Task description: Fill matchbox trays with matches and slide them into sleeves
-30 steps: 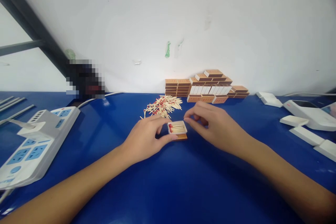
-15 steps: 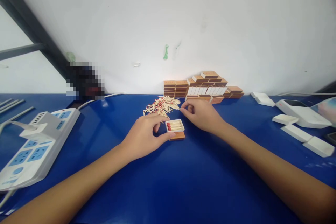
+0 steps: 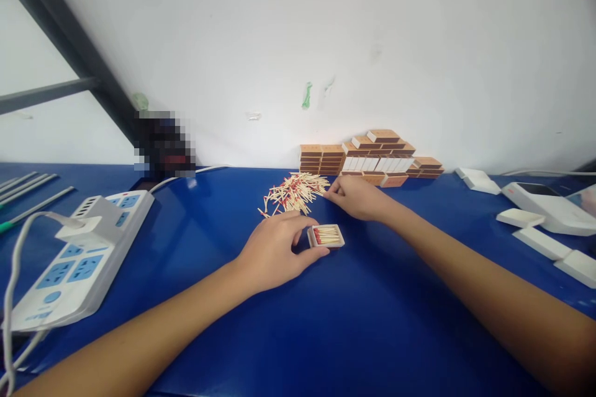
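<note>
A small open matchbox tray (image 3: 326,236) half filled with red-tipped matches lies on the blue table (image 3: 298,335). My left hand (image 3: 274,251) grips the tray's left end between thumb and fingers. A loose pile of matches (image 3: 293,191) lies just behind it. My right hand (image 3: 356,197) is stretched to the right edge of that pile, its fingertips pinched together on the matches there.
Stacks of brown matchboxes and white trays (image 3: 372,158) stand against the white wall. A white and blue power strip (image 3: 77,254) with a plugged cable lies at the left. White trays (image 3: 542,239) and a white device (image 3: 542,201) lie at the right.
My right hand moved away from the tray, back to the match pile. The left hand stays on the tray, which now lies flatter on the table.
</note>
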{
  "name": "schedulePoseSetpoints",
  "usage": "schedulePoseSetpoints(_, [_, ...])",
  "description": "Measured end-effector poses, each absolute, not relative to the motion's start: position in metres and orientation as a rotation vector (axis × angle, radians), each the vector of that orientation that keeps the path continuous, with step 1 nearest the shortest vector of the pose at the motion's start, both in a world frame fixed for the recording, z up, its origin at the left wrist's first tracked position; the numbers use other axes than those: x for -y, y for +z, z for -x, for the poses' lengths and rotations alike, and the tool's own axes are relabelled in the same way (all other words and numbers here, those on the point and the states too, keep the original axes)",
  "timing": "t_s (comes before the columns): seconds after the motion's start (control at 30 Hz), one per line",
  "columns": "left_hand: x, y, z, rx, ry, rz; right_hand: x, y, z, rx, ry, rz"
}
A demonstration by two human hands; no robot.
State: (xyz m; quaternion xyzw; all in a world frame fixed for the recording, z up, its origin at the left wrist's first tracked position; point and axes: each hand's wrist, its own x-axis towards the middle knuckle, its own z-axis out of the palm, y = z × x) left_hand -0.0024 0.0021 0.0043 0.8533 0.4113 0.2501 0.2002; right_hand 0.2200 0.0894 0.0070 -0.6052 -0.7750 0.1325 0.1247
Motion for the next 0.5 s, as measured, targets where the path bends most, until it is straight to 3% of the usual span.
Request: schedulePoseSetpoints(0.5, [-0.002, 0.003, 0.001, -1.191, 0.674, -2.398, -0.031, 0.001, -0.290, 2.289, 0.542, 1.648])
